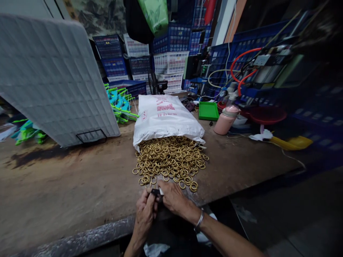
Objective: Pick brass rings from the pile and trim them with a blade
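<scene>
My left hand [145, 208] is closed at the table's near edge, thumb and fingers pinched together. What sits in its fingertips is too small to make out; a ring's edge shows just beside them. Close on its right, my right hand [173, 198] grips a small black-and-white piece [156, 192], whose black end reaches the left fingers. Just beyond both hands lies a heap of gold-coloured rings [168, 159], several scattered loose at its front. They spill from the mouth of a white printed sack [166, 119] lying on its side.
A tall grey padded panel [53, 78] stands on the wooden table [80, 192] at left. Green-and-blue items [122, 105] lie behind it. To the right are a green tray [208, 111], a pink bottle [226, 120], a yellow scoop [292, 142] and a machine with red hoses [268, 71].
</scene>
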`<act>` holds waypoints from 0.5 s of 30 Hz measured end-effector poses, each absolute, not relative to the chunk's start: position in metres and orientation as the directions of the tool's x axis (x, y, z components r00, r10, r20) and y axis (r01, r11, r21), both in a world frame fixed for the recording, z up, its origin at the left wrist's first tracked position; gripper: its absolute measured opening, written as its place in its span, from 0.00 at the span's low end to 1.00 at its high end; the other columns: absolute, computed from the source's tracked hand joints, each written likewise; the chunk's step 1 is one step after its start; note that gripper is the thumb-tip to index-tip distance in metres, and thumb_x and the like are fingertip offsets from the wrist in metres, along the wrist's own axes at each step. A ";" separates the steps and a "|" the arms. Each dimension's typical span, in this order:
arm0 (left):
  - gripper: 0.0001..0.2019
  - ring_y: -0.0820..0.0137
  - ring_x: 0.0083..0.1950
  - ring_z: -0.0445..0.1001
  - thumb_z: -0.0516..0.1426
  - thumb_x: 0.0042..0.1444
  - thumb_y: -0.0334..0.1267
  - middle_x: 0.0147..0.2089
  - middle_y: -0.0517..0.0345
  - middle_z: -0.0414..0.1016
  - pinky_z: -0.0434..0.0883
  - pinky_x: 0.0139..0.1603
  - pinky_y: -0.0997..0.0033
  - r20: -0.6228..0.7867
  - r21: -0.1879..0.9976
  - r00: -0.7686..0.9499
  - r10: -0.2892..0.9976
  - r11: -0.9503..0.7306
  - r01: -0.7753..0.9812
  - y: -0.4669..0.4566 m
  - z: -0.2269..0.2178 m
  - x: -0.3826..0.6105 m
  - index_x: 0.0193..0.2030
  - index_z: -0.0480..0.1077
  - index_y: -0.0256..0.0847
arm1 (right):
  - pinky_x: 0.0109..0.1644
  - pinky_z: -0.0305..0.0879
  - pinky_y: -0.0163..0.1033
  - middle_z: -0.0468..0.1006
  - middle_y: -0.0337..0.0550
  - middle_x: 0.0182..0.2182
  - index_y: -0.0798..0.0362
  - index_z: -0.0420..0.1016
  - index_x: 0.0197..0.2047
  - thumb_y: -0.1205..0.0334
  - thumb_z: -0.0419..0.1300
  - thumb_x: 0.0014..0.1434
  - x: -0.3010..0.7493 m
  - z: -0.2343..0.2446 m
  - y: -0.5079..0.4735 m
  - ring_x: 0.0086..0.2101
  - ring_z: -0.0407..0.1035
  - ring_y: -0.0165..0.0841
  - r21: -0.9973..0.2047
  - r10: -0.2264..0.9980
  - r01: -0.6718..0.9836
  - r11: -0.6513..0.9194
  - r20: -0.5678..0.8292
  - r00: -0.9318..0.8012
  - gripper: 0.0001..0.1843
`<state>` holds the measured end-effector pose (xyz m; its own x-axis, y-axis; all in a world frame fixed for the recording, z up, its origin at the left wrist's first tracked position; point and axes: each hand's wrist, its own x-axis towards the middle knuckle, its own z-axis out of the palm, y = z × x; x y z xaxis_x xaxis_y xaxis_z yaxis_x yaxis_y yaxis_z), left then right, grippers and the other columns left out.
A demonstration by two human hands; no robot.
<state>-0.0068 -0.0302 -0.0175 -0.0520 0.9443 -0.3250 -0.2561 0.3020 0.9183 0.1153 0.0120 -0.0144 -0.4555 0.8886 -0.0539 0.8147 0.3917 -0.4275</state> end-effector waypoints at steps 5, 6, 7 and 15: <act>0.18 0.83 0.14 0.52 0.58 0.44 0.53 0.19 0.67 0.63 0.50 0.13 0.84 -0.374 0.875 0.029 0.927 0.364 -0.318 -0.046 -0.011 -0.007 0.27 0.62 0.40 | 0.30 0.48 0.34 0.73 0.44 0.31 0.54 0.64 0.40 0.74 0.46 0.49 0.114 -0.022 0.026 0.31 0.66 0.32 -0.389 0.917 0.853 0.348 -0.048 -0.396 0.15; 0.18 0.83 0.15 0.53 0.58 0.44 0.53 0.19 0.67 0.63 0.51 0.13 0.83 -0.384 0.859 0.038 0.923 0.372 -0.351 -0.049 -0.009 -0.007 0.27 0.62 0.40 | 0.31 0.49 0.34 0.73 0.44 0.31 0.55 0.64 0.39 0.74 0.46 0.48 0.112 -0.022 0.030 0.31 0.66 0.32 -0.388 0.917 0.851 0.354 -0.035 -0.397 0.15; 0.18 0.82 0.15 0.53 0.59 0.43 0.53 0.18 0.67 0.63 0.51 0.13 0.83 -0.388 0.844 0.040 0.921 0.372 -0.386 -0.051 -0.007 -0.008 0.27 0.64 0.39 | 0.31 0.49 0.34 0.73 0.44 0.31 0.55 0.64 0.39 0.74 0.46 0.48 0.109 -0.022 0.033 0.31 0.65 0.32 -0.388 0.915 0.846 0.365 -0.017 -0.402 0.15; 0.15 0.63 0.25 0.71 0.64 0.34 0.52 0.25 0.57 0.75 0.64 0.18 0.69 -0.498 0.848 -0.370 0.785 0.351 -0.397 -0.051 -0.003 -0.017 0.27 0.71 0.46 | 0.27 0.55 0.35 0.74 0.44 0.34 0.53 0.64 0.42 0.64 0.52 0.49 0.074 -0.015 0.041 0.30 0.68 0.36 -0.397 0.819 0.743 0.540 0.044 -0.572 0.15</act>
